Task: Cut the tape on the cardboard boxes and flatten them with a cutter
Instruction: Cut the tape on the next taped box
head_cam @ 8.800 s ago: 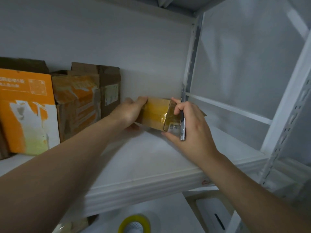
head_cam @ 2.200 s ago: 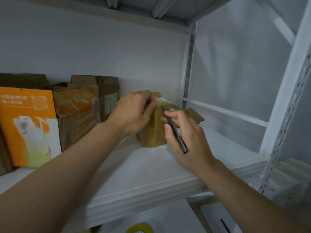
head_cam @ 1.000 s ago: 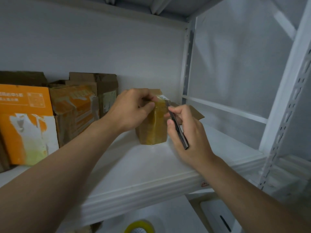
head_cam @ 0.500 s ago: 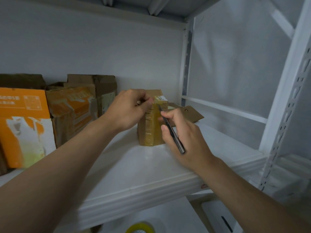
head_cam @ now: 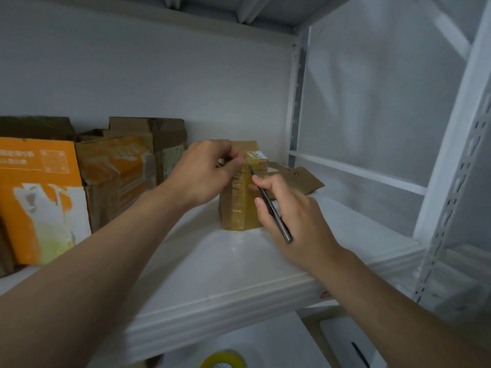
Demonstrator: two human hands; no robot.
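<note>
While the big boxes [head_cam: 114, 176] at the left of the shelf [head_cam: 239, 264] stand unflattened, most of the task looks left; one flat piece [head_cam: 300, 179] lies back right. Small taped box [head_cam: 236, 205] stands mid-shelf, uncut as far as I can tell: left hand [head_cam: 204, 171] grip pinches its top edge, right hand [head_cam: 295, 221] grip clamped on cutter [head_cam: 271, 208], tip at the top corner. White metal racking, pale wall, dim light. Tape roll [head_cam: 223, 361] below.

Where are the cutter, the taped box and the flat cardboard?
cutter [head_cam: 279, 223], head view, on the dark handle.
taped box [head_cam: 235, 205], head view, on its taped front corner.
flat cardboard [head_cam: 300, 179], head view, on its top face.
</note>
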